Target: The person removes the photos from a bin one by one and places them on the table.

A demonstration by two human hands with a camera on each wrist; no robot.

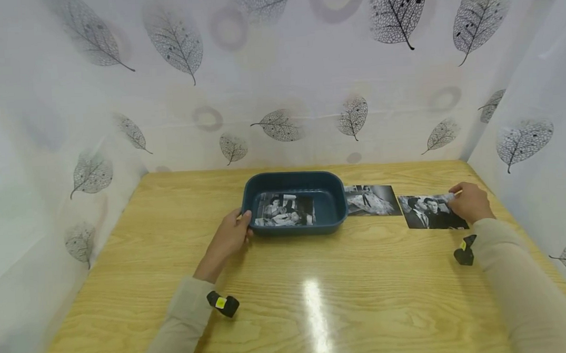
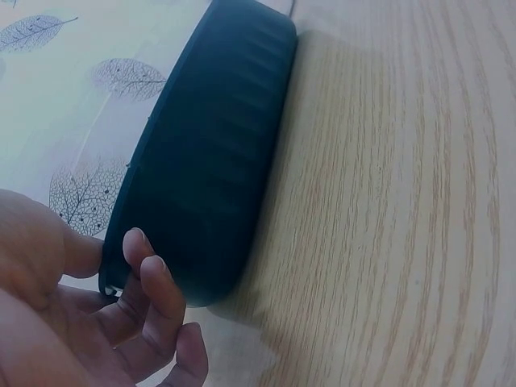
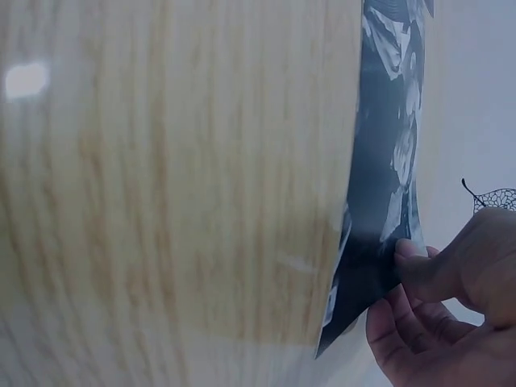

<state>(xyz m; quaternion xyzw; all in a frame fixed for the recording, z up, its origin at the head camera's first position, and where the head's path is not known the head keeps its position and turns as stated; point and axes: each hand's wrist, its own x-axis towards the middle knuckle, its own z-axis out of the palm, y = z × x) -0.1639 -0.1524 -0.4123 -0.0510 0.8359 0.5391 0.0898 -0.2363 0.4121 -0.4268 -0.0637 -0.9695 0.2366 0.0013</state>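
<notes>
Nearest our head camera lies the pale wooden tabletop [image 1: 317, 301], with a bright glare patch at its middle. We note two beige sleeves, each carrying a small black wrist camera.

Our left hand [image 1: 228, 237] sits at the 9 o'clock end of the dark blue oblong plastic tray [image 1: 333, 187], fingers curled against its outer wall with the thumb at the rim; the left wrist view confirms fingertips [image 2: 153, 270] touching the ribbed wall.

One black-and-white photograph [image 1: 284, 210] lies flat inside the tray.

Our right hand [image 1: 471, 202], well apart from the left at 3 o'clock of the tray, pinches the far right edge of a black-and-white photograph of two people [image 1: 429, 212], lifting that edge off the wood [image 3: 379, 201].

Between it and the tray, a third black-and-white print [image 1: 371, 200] lies flat, just beside the tray.
</notes>
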